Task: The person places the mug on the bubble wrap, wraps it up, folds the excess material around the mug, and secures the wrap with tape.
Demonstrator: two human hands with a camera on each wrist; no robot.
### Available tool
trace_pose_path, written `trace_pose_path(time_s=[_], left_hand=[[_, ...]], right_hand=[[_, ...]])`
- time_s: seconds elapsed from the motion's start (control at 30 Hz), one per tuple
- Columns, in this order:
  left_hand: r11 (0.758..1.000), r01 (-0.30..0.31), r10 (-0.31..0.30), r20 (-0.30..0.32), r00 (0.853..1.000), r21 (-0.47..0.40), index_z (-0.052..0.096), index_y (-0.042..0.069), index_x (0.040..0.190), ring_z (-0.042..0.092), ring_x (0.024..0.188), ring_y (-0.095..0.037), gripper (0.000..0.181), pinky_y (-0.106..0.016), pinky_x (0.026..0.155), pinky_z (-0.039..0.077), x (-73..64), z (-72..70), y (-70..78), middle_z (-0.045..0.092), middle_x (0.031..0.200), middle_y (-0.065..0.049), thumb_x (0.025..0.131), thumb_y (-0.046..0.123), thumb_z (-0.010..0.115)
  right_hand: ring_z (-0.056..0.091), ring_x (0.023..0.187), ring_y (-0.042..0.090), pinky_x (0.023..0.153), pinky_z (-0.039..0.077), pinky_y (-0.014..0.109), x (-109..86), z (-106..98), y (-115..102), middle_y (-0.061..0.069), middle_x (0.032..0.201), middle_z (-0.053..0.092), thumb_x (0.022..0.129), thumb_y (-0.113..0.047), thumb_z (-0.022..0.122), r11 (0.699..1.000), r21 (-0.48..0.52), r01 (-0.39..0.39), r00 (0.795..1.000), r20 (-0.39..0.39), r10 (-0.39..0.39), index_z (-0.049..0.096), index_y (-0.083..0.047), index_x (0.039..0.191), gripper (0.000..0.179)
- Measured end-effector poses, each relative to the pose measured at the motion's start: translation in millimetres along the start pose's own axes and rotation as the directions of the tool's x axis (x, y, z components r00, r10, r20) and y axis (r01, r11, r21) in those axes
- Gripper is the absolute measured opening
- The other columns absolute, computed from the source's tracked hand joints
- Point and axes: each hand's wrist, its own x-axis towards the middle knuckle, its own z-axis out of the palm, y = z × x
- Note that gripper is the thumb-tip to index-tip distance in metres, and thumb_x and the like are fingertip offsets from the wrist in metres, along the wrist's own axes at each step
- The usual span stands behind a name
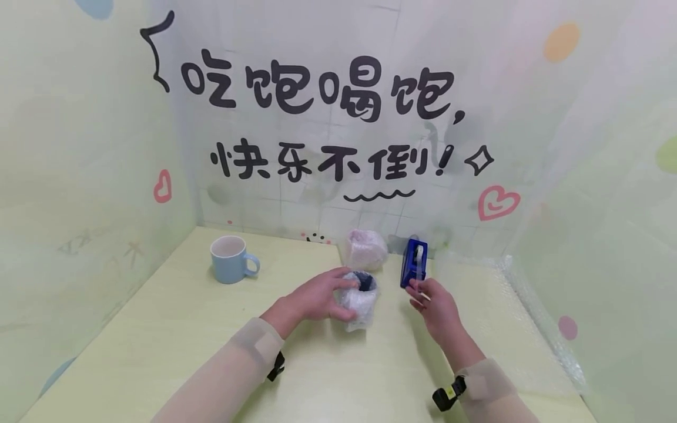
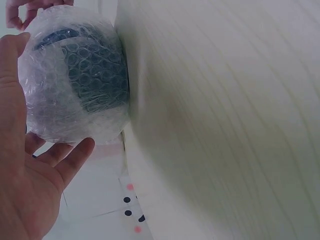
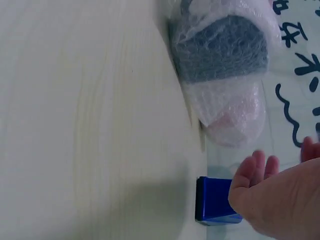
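Gripping bubble-wrapped cup [image 1: 361, 308] in left hand [image 1: 317, 295]! Pinching tape [image 1: 419, 273] in right hand [image 1: 438, 308], at blue tape dispenser [image 1: 408, 265] near back edge of table [image 1: 349, 379].

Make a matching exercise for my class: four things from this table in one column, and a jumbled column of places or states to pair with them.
Things
1. Mug
2. Tape dispenser
3. Dark bubble-wrapped item
4. Pinkish bubble-wrapped item

Places or states
A. Within the grasp of the left hand
B. Near the back wall, behind the other wrapped thing
C. Light blue, unwrapped, standing apart toward the left side of the table
D. Dark blue, right by the fingers of the right hand

Right pairs: 1-C, 2-D, 3-A, 4-B
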Motion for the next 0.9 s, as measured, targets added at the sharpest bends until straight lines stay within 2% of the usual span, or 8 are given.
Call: trace_pose_path(time_s=[0.03, 0.1, 0.17, 0.33, 0.6, 0.67, 0.83, 0.9], left_hand=[[1.000, 0.000, 0.000, -0.001, 1.000, 0.003, 0.067, 0.017, 0.153, 0.038, 0.163, -0.042, 0.076, -0.056, 0.132, 0.037, 0.3, -0.1, -0.3, 0.037, 0.178, -0.014, 0.086, 0.046, 0.091], [1.000, -0.001, 0.001, -0.002, 1.000, 0.003, 0.067, 0.017, 0.153, 0.038, 0.163, -0.041, 0.076, -0.055, 0.133, 0.037, 0.6, -0.3, -0.6, 0.037, 0.178, -0.013, 0.086, 0.045, 0.091], [1.000, -0.002, 0.002, -0.002, 1.000, 0.002, 0.067, 0.017, 0.152, 0.038, 0.163, -0.041, 0.075, -0.055, 0.133, 0.037, 0.8, -0.5, -0.3, 0.037, 0.178, -0.013, 0.086, 0.044, 0.091], [1.000, -0.007, 0.007, -0.001, 1.000, 0.014, 0.067, 0.017, 0.152, 0.039, 0.163, -0.041, 0.076, -0.055, 0.132, 0.038, 0.3, 0.5, -0.1, 0.038, 0.178, -0.013, 0.086, 0.045, 0.091], [1.000, -0.001, 0.002, -0.006, 1.000, 0.013, 0.067, 0.019, 0.153, 0.038, 0.163, -0.041, 0.076, -0.055, 0.132, 0.038, -0.6, 0.9, -0.4, 0.038, 0.178, -0.011, 0.086, 0.047, 0.090], [1.000, -0.005, 0.005, -0.007, 1.000, 0.011, 0.067, 0.019, 0.153, 0.038, 0.163, -0.041, 0.076, -0.055, 0.132, 0.038, -0.6, 1.5, -1.3, 0.037, 0.178, -0.012, 0.087, 0.047, 0.090], [1.000, -0.013, 0.013, -0.004, 1.000, 0.006, 0.066, 0.019, 0.153, 0.038, 0.163, -0.041, 0.076, -0.056, 0.132, 0.038, -0.1, 3.4, -2.4, 0.037, 0.178, -0.013, 0.087, 0.048, 0.090], [1.000, -0.011, 0.011, -0.004, 1.000, 0.010, 0.066, 0.019, 0.154, 0.039, 0.163, -0.041, 0.076, -0.056, 0.132, 0.038, -0.2, 3.5, -2.2, 0.037, 0.178, -0.012, 0.087, 0.048, 0.090]], right_hand=[[0.071, 0.120, 0.025, 0.102, 0.055, 0.033, -3.7, 1.6, -0.2, 0.009, 0.128, 0.072, 0.109, -0.017, 0.046, 0.999, -0.046, -0.023, 0.999, -0.027, 0.022, 0.063, -0.013, 0.100, 0.020], [0.072, 0.095, 0.015, 0.080, 0.057, 0.026, -10.5, 4.3, 0.2, -0.002, 0.105, 0.072, 0.109, -0.020, 0.050, 0.988, -0.138, -0.074, 0.996, -0.059, 0.066, 0.064, -0.006, 0.109, 0.020], [0.069, 0.082, 0.011, 0.069, 0.053, 0.023, -15.3, 4.5, 3.0, -0.004, 0.095, 0.072, 0.110, -0.021, 0.053, 0.968, -0.223, -0.116, 0.992, -0.076, 0.101, 0.066, 0.000, 0.116, 0.025], [0.069, 0.074, 0.009, 0.066, 0.051, 0.025, -21.4, -1.0, 15.0, -0.001, 0.093, 0.075, 0.109, -0.023, 0.056, 0.875, -0.449, -0.181, 0.983, -0.096, 0.154, 0.071, 0.004, 0.116, 0.031], [0.065, 0.054, 0.007, 0.051, 0.045, 0.021, -14.5, -5.7, 25.9, -0.003, 0.061, 0.068, 0.105, -0.017, 0.059, 0.742, -0.648, -0.175, 0.983, -0.079, 0.163, 0.073, -0.006, 0.078, 0.033], [0.062, 0.050, 0.008, 0.048, 0.044, 0.021, -9.5, -5.3, 26.9, -0.003, 0.055, 0.063, 0.098, -0.014, 0.060, 0.689, -0.706, -0.160, 0.986, -0.080, 0.148, 0.068, -0.010, 0.066, 0.034], [0.046, 0.044, 0.010, 0.046, 0.038, 0.024, 13.1, -13.3, 26.2, -0.004, 0.046, 0.050, 0.093, -0.019, 0.068, 0.450, -0.887, -0.103, 0.991, -0.055, 0.119, 0.053, -0.017, 0.053, 0.043], [0.042, 0.044, 0.010, 0.046, 0.038, 0.026, 28.7, -21.2, 24.9, -0.004, 0.047, 0.047, 0.094, -0.025, 0.072, 0.389, -0.919, -0.063, 0.995, -0.026, 0.099, 0.051, -0.019, 0.054, 0.045]])
